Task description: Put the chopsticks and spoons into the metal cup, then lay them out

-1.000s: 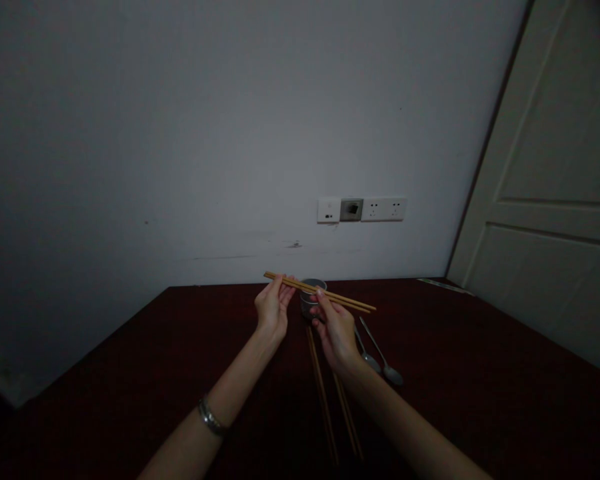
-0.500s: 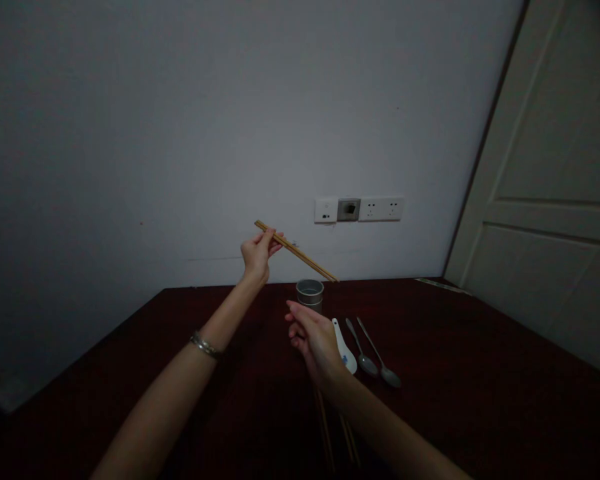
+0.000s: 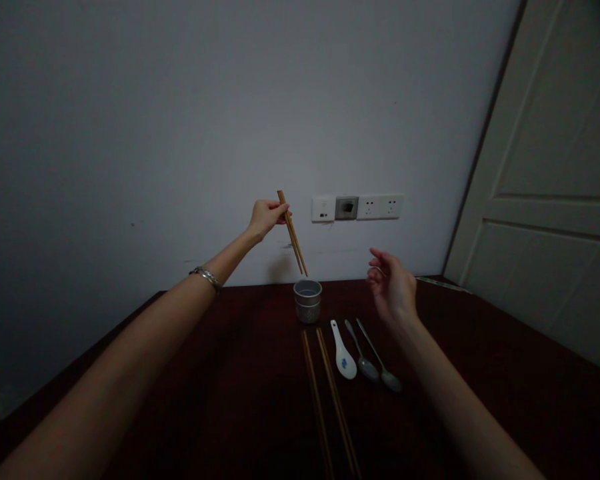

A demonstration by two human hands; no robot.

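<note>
A pair of wooden chopsticks (image 3: pixel 293 237) is pinched near its upper end by my left hand (image 3: pixel 271 217). The pair slants downward, its lower tips just above the mouth of a grey metal cup (image 3: pixel 308 303) that stands upright on the dark red table (image 3: pixel 220 373). My right hand (image 3: pixel 393 285) hovers to the right of the cup, fingers loosely curled and apart, with nothing in it. Below the cup lie two more pairs of chopsticks, a left pair (image 3: pixel 316 400) and a right pair (image 3: pixel 337 400).
Right of the chopsticks lie a white spoon (image 3: pixel 345 360) with a blue mark and two metal spoons, one shorter (image 3: pixel 367 367) and one longer (image 3: pixel 389 380). Behind the table rises a wall with sockets (image 3: pixel 379 207); a pale door (image 3: pixel 550 267) stands at the right.
My left hand has moved up and right, turning the chopsticks steeper over the cup. My right hand has moved right and up, uncovering the cup and the chopsticks on the table.
</note>
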